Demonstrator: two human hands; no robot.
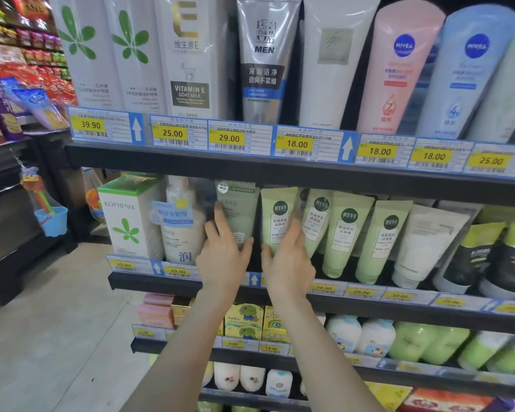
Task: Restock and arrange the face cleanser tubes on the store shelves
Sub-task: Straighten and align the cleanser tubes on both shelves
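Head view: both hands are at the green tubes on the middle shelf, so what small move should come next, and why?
Probably stand the tube upright: the right hand holds it, and it leans against its neighbour while the left hand rests on the grey-green tube.
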